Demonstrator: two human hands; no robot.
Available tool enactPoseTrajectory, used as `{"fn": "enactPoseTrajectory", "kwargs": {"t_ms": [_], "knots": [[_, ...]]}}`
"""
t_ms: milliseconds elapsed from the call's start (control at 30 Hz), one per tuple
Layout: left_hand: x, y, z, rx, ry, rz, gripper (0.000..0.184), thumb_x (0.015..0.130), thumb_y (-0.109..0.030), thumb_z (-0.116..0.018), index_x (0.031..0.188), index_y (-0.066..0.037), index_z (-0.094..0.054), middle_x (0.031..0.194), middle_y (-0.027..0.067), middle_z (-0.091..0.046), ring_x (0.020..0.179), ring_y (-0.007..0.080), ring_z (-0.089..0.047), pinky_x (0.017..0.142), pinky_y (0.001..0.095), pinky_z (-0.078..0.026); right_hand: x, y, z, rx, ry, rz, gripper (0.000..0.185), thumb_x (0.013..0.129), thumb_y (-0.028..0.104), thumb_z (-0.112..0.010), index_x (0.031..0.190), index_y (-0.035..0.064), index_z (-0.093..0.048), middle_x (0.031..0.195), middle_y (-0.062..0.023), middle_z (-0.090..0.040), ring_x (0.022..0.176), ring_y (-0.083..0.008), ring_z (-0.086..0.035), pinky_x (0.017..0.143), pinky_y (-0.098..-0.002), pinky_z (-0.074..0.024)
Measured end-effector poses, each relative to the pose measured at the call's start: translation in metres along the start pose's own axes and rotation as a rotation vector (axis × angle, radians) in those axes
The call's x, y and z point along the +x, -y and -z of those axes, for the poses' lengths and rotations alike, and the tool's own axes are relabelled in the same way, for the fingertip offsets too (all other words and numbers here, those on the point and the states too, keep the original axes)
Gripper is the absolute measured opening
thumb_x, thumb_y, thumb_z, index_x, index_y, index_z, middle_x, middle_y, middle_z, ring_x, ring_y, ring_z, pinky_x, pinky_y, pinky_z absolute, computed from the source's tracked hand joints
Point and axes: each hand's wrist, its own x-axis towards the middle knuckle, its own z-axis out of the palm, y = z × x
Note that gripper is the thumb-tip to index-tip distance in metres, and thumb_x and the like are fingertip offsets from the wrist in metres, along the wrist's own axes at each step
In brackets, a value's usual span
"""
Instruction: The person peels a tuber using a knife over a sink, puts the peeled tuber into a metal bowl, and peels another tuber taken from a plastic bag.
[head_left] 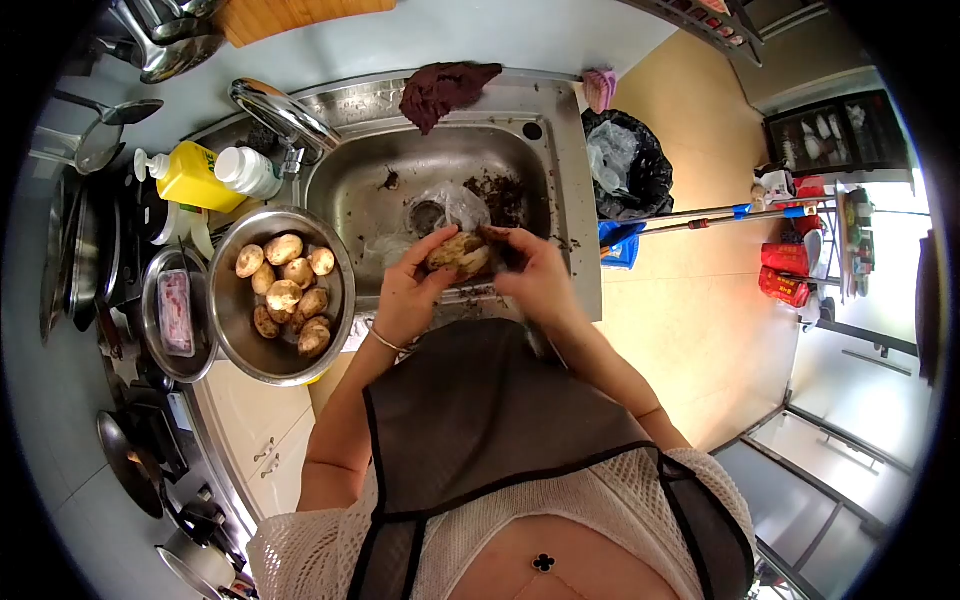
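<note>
Above the sink (400,165), my left hand (412,285) grips a yellowish-brown muddy potato (460,255) from its left side. My right hand (535,275) has its fingers curled at the potato's dark, dirty right end; some of those fingers are blurred. Beneath the hands lies a crumpled clear plastic bag (462,205). Dark soil (505,195) is scattered over the right part of the basin. To the left, a steel bowl (225,335) holds several brown-skinned potatoes (284,296) with dirt on them.
The faucet (275,110) stands at the sink's back left, beside a yellow pump bottle (195,175) and a white jar (247,172). A dark red cloth (445,92) hangs over the back rim. A smaller bowl (152,345) holds a wrapped package. Right of the sink is a black-lined bin (650,165).
</note>
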Motion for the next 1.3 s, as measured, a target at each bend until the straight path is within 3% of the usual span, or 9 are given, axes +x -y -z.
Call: {"fn": "enactPoseTrajectory", "kwargs": {"t_ms": [33,200,333,500,633,700,833,1000,1300], "knots": [[-0.001,0.001,0.001,-0.030,-0.008,0.022,0.041,0.081,0.006,-0.050,0.121,-0.001,-0.044,0.113,0.0096,-0.051,0.101,0.0159,-0.051,0.087,0.0279,-0.043,0.004,0.002,0.004,0.349,0.031,-0.061,0.041,0.060,-0.007,-0.052,0.101,-0.0055,-0.055,0.089,-0.0085,-0.060,0.086,-0.0147,-0.055,0.074,-0.0243,-0.0439],[0.000,0.002,-0.002,-0.016,-0.055,0.009,0.042,0.080,0.005,-0.052,0.121,-0.001,-0.044,0.112,0.0094,-0.052,0.100,0.0151,-0.051,0.084,0.0270,-0.045,-0.002,0.005,-0.007,0.278,0.042,-0.084,0.047,0.061,-0.006,-0.053,0.107,-0.0062,-0.050,0.096,-0.0087,-0.057,0.092,-0.0159,-0.054,0.080,-0.0247,-0.0417],[0.001,0.006,-0.002,-0.097,-0.074,0.016,0.041,0.081,0.002,-0.054,0.121,0.000,-0.044,0.112,0.0103,-0.052,0.100,0.0153,-0.052,0.084,0.0271,-0.046,-0.003,-0.012,-0.020,0.009,-0.123,0.250,0.064,0.057,-0.011,-0.053,0.120,-0.0034,-0.042,0.108,-0.0088,-0.053,0.100,-0.0148,-0.051,0.086,-0.0241,-0.0400],[-0.003,0.000,-0.001,-0.187,-0.059,0.072,0.041,0.082,-0.002,-0.053,0.122,-0.001,-0.044,0.113,0.0108,-0.052,0.101,0.0181,-0.052,0.085,0.0296,-0.046,0.003,0.004,0.005,0.370,0.081,-0.161,0.050,0.059,-0.002,-0.058,0.108,-0.0056,-0.049,0.101,-0.0130,-0.052,0.098,-0.0216,-0.052,0.086,-0.0280,-0.0394],[-0.002,0.007,-0.003,-0.145,-0.086,0.024,0.041,0.083,-0.004,-0.053,0.122,-0.001,-0.043,0.112,0.0104,-0.052,0.100,0.0165,-0.052,0.084,0.0289,-0.047,-0.002,0.004,-0.007,0.178,0.064,-0.130,0.048,0.059,-0.003,-0.058,0.107,-0.0052,-0.050,0.099,-0.0136,-0.054,0.096,-0.0225,-0.053,0.084,-0.0280,-0.0407],[-0.001,0.006,-0.004,-0.134,-0.098,-0.025,0.041,0.084,-0.005,-0.053,0.123,0.000,-0.042,0.113,0.0106,-0.051,0.099,0.0164,-0.052,0.083,0.0300,-0.048,0.001,-0.017,-0.029,0.207,-0.205,0.301,0.048,0.059,-0.003,-0.057,0.106,-0.0052,-0.050,0.096,-0.0133,-0.056,0.094,-0.0222,-0.054,0.081,-0.0281,-0.0417],[-0.002,-0.004,-0.006,-0.123,-0.108,0.105,0.039,0.087,-0.009,-0.050,0.123,0.000,-0.042,0.113,0.0102,-0.051,0.099,0.0158,-0.052,0.084,0.0295,-0.047,0.000,-0.012,-0.022,-0.060,-0.247,0.309,0.047,0.059,-0.003,-0.056,0.105,-0.0052,-0.051,0.093,-0.0131,-0.057,0.092,-0.0222,-0.055,0.080,-0.0280,-0.0422],[-0.007,0.009,0.003,-0.114,-0.090,0.174,0.038,0.087,-0.009,-0.049,0.123,0.000,-0.042,0.113,0.0100,-0.051,0.098,0.0157,-0.052,0.085,0.0295,-0.046,0.002,0.005,0.001,0.302,-0.006,-0.113,0.041,0.061,-0.006,-0.054,0.101,-0.0051,-0.055,0.093,-0.0108,-0.058,0.093,-0.0180,-0.053,0.081,-0.0277,-0.0417],[-0.004,0.002,-0.001,-0.152,-0.121,0.050,0.039,0.083,0.000,-0.053,0.121,0.001,-0.044,0.112,0.0110,-0.052,0.098,0.0147,-0.052,0.085,0.0273,-0.044,-0.001,-0.009,-0.018,0.130,-0.010,0.085,0.066,0.060,-0.014,-0.051,0.123,-0.0037,-0.036,0.116,-0.0101,-0.047,0.107,-0.0156,-0.047,0.091,-0.0263,-0.0381]]}}
